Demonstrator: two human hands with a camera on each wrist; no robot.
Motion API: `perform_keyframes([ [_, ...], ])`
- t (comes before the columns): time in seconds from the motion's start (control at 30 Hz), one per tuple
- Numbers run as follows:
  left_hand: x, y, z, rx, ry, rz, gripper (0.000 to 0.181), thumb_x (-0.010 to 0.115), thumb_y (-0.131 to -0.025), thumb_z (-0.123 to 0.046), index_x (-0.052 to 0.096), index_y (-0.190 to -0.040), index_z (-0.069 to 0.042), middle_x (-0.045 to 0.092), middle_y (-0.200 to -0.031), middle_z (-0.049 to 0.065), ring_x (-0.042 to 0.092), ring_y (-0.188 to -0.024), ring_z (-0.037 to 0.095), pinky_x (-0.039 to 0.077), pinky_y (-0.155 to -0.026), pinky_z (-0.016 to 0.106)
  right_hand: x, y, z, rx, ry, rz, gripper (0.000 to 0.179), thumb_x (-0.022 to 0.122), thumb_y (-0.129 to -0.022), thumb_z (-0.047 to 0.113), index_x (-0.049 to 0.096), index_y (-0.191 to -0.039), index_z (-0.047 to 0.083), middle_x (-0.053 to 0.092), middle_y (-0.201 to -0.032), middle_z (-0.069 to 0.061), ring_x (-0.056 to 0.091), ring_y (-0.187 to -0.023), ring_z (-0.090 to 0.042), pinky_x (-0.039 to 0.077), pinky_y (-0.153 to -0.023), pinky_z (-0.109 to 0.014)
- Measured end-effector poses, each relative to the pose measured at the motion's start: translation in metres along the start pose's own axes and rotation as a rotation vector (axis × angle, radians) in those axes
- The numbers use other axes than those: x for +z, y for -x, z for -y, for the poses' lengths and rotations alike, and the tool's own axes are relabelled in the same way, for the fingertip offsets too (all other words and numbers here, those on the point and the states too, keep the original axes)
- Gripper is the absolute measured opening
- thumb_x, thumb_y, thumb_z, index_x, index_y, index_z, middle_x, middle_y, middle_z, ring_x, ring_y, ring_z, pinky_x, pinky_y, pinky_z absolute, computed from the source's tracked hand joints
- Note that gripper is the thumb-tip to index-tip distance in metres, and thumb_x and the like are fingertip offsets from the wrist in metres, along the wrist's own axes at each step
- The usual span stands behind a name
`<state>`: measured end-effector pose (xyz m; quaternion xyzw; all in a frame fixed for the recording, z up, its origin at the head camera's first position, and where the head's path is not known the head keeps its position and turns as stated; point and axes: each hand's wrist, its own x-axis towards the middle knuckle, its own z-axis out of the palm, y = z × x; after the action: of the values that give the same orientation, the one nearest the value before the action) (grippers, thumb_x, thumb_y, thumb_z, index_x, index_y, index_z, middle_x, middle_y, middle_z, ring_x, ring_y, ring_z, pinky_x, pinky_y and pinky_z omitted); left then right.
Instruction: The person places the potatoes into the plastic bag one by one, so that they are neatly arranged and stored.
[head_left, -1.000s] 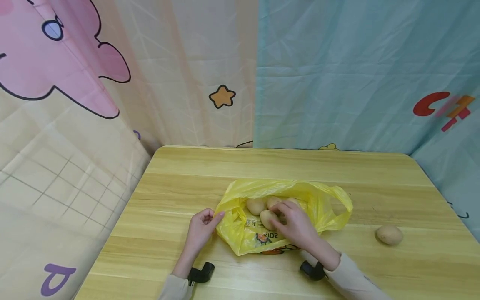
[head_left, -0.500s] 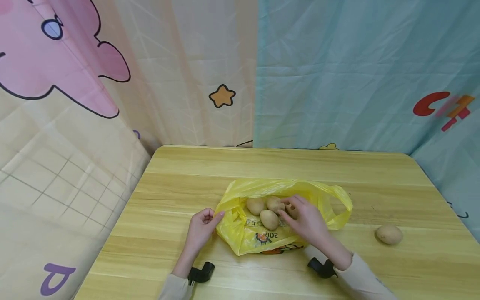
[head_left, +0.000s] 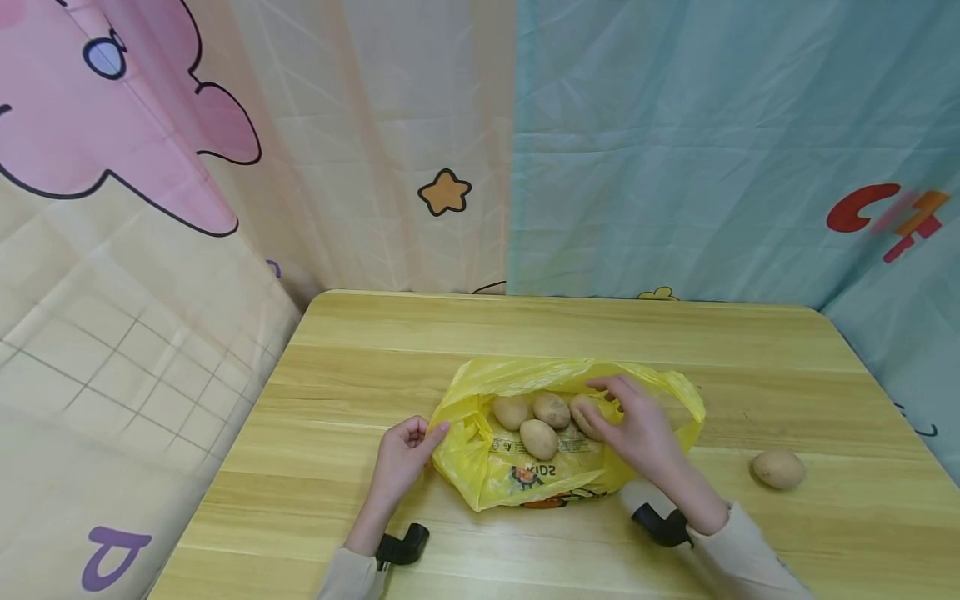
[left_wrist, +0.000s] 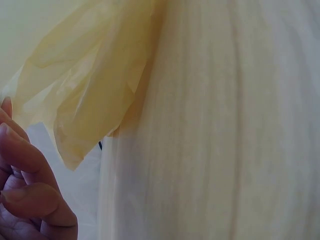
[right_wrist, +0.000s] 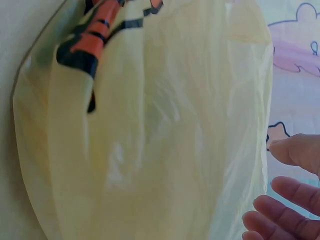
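A yellow plastic bag (head_left: 472, 492) lies spread on the table with its mouth wide. Several potatoes (head_left: 539, 439) sit inside it, three in a back row and one in front. My left hand (head_left: 401, 458) pinches the bag's left edge between thumb and fingers; in the left wrist view curled fingers (left_wrist: 31, 165) show beside the yellow plastic. Over the bag's right part, my right hand (head_left: 641, 429) has its fingers apart and holds nothing, close to the rightmost potato (head_left: 585, 415). The right wrist view shows loosely spread fingers (right_wrist: 295, 195) beyond the bag's wall.
One more potato (head_left: 778, 470) lies on the wooden table (head_left: 360, 342), right of the bag. The bag's handle loop (head_left: 686, 400) sticks out on its right. Printed curtains (head_left: 660, 167) hang behind the table and at both sides.
My right hand has let go of potatoes in the bag and moved right, its fingers spreading. The rightmost potato has come into fuller view. My left hand has stayed put on the bag.
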<state>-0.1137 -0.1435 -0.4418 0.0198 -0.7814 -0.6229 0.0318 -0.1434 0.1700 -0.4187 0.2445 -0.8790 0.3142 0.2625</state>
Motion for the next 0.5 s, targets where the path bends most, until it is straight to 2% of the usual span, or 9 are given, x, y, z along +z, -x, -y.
perform_keyframes([
  [0.1, 0.001, -0.004, 0.014, -0.003, 0.013, -0.008, 0.032, 0.072, -0.086, -0.018, 0.052, -0.067, -0.002, 0.043, -0.056, 0.001, 0.037, -0.050, 0.009, 0.030, -0.047, 0.019, -0.005, -0.002, -0.003, 0.000, 0.016, -0.038, 0.031, 0.081, -0.073, 0.006, 0.066, -0.099, 0.001, 0.062, -0.090, -0.009, 0.059, -0.076, -0.023, 0.049, -0.058, -0.040],
  [0.17, 0.001, -0.005, 0.018, 0.011, 0.016, -0.012, 0.033, 0.072, -0.086, -0.020, 0.052, -0.067, -0.003, 0.043, -0.056, 0.001, 0.038, -0.050, 0.009, 0.030, -0.046, 0.019, -0.008, -0.003, -0.005, 0.006, 0.029, -0.054, 0.033, 0.082, -0.071, 0.006, 0.066, -0.100, 0.002, 0.061, -0.090, -0.009, 0.058, -0.076, -0.022, 0.049, -0.058, -0.040],
  [0.3, 0.001, -0.005, 0.021, 0.047, 0.011, -0.020, 0.032, 0.072, -0.086, -0.019, 0.052, -0.066, -0.005, 0.043, -0.055, 0.000, 0.037, -0.049, 0.009, 0.030, -0.045, 0.019, -0.017, -0.005, -0.009, 0.026, 0.054, -0.074, 0.036, 0.083, -0.070, 0.006, 0.066, -0.102, 0.002, 0.062, -0.091, -0.010, 0.058, -0.078, -0.023, 0.049, -0.059, -0.041],
  [0.5, 0.001, -0.005, 0.021, 0.050, 0.012, -0.020, 0.032, 0.072, -0.086, -0.020, 0.052, -0.065, -0.007, 0.043, -0.054, -0.002, 0.037, -0.048, 0.008, 0.030, -0.045, 0.019, -0.029, -0.008, -0.016, 0.062, 0.076, -0.106, 0.037, 0.083, -0.070, 0.007, 0.066, -0.103, 0.000, 0.062, -0.093, -0.014, 0.058, -0.080, -0.026, 0.049, -0.062, -0.040],
])
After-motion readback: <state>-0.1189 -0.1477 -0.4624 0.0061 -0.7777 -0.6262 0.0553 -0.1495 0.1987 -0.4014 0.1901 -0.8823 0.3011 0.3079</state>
